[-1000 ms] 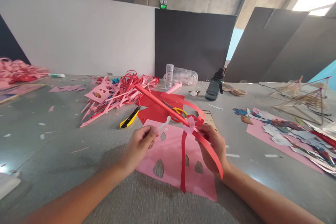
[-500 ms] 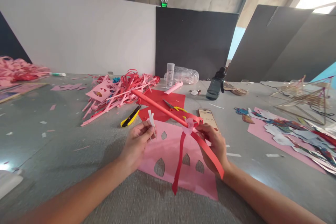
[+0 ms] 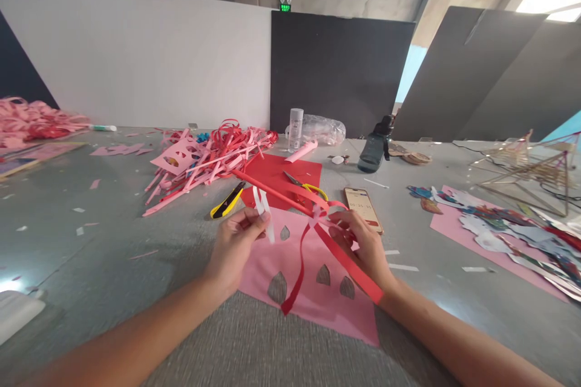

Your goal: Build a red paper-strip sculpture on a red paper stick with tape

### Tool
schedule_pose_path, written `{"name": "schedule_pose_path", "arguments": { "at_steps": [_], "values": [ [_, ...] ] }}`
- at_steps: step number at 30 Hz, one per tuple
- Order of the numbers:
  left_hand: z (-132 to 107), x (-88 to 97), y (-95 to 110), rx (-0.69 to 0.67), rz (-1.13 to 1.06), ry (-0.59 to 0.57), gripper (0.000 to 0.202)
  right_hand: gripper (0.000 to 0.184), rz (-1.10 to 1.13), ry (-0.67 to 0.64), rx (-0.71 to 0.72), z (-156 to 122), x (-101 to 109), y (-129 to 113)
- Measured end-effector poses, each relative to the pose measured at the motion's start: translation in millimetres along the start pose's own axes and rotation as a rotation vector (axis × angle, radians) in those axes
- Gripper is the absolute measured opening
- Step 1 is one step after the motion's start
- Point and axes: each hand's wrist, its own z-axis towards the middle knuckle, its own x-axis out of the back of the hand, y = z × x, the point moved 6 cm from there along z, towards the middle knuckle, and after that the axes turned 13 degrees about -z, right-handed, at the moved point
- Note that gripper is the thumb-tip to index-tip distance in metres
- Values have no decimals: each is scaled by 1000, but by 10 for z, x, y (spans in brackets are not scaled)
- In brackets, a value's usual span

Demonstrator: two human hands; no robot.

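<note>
My left hand (image 3: 236,243) is closed in a pinch on a small white strip (image 3: 264,205), which looks like tape, held upright just left of centre. My right hand (image 3: 363,245) is closed on a red paper stick with red ribbon strips (image 3: 318,224) tied at its near end; two ribbon tails hang down over a pink sheet with leaf-shaped cut-outs (image 3: 313,290) lying on the grey table. The stick (image 3: 267,190) slants away to the upper left. The hands are a short gap apart above the pink sheet.
Behind the hands lie a red sheet (image 3: 276,172), yellow-handled scissors (image 3: 305,186), a yellow utility knife (image 3: 226,201) and a phone (image 3: 363,205). A heap of red and pink offcuts (image 3: 204,160) sits at the left. A glue bottle (image 3: 295,130), dark bottle (image 3: 374,145) and coloured cut-outs (image 3: 499,224) stand farther off.
My left hand has lifted the white strip upright and brought it slightly right, toward the stick. The stick's near end and the ribbons have dropped a little; the phone now shows fully.
</note>
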Motion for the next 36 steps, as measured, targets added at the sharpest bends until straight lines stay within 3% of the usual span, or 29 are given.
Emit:
{"name": "schedule_pose_path", "arguments": {
  "at_steps": [4,6,12,19,26,31,36],
  "values": [
    [4,15,30,-77,81,-43,32,35,-44,-204,-30,-3,-149,65],
    [8,14,14,-82,111,-53,31,39,-66,-242,-34,-9,-191,93],
    [-21,-83,-77,33,51,-142,32,37,-103,-234,24,-1,-210,69],
    [-225,-258,-225,340,31,-380,21,20,18,-84,46,-20,-3,-110],
    [-473,-460,-212,374,261,-570,23,46,94,-54,312,-135,87,-466],
    [-542,-475,-276,415,333,-632,21,31,116,-91,328,-147,67,-486],
    [-510,-449,-355,468,276,-619,26,20,126,-83,291,-157,14,-400]
  ]
}}
